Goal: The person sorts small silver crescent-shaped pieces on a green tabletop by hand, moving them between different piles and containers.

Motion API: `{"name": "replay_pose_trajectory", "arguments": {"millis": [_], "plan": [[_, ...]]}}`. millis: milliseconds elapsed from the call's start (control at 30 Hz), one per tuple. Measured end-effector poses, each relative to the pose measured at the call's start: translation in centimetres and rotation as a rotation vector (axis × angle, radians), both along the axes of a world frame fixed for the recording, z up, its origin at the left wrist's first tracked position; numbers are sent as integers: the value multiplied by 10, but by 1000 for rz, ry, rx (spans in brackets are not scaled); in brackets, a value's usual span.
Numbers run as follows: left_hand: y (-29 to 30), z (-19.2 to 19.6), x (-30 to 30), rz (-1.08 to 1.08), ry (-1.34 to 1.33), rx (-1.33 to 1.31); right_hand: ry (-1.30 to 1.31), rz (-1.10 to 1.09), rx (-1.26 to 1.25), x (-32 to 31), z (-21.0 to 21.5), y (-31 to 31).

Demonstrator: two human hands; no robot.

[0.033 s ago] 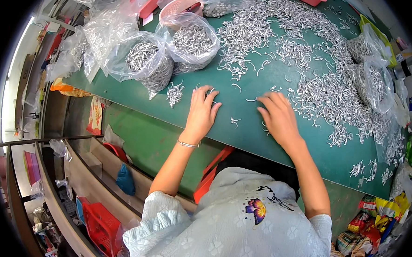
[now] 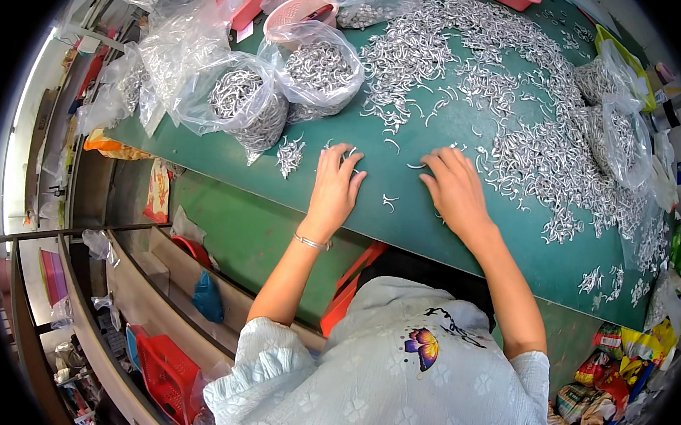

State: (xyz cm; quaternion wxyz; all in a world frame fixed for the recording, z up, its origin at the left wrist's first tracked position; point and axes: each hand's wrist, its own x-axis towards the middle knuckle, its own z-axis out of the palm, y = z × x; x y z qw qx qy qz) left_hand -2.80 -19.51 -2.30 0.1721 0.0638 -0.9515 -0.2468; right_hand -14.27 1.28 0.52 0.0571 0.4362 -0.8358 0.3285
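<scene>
Small curved silver metal pieces (image 2: 398,62) lie strewn over the green table (image 2: 295,198). My left hand (image 2: 332,187) is palm down near the front edge, thumb apart from the bent fingers, and a few pieces show at its fingertips. Just left of it is a small pile of pieces (image 2: 289,156). To the right, my right hand (image 2: 458,195) also rests palm down with fingers apart. One curved piece (image 2: 416,166) lies by its index finger, and others are partly hidden under it. Between the hands is a small group of pieces (image 2: 389,201).
Clear plastic bags full of pieces (image 2: 242,103) stand at the left, another (image 2: 317,73) beside a pink basket (image 2: 301,14). A large heap (image 2: 551,162) spreads at the right, with bagged pieces (image 2: 617,142) at the far right. Small piles (image 2: 593,279) sit near the front right edge.
My right hand has shifted slightly left and away from me. My left hand has barely moved.
</scene>
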Motion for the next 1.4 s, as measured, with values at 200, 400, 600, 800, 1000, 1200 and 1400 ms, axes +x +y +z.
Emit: {"name": "replay_pose_trajectory", "arguments": {"millis": [200, 400, 600, 800, 1000, 1200, 1400], "plan": [[10, 19, -8, 32, 50, -16, -89, 5, 34, -23, -15, 2], [16, 15, -56, -129, 1, -121, -153, -93, 84, -12, 7, 69], [-2, 26, -32, 9, -103, -301, -193, -207, 102, 4, 14, 119], [35, 53, -23, -5, -67, -200, -354, -235, -10, 8, 13, 126], [144, 38, -15, -491, -125, 270, -237, -107, -15, 13, 12, 125], [193, 17, -22, -428, -46, 148, -120, -16, -96, -56, 11, 47], [195, 7, -28, -509, -65, 231, 76, 79, 103, -103, -34, -11]]}}
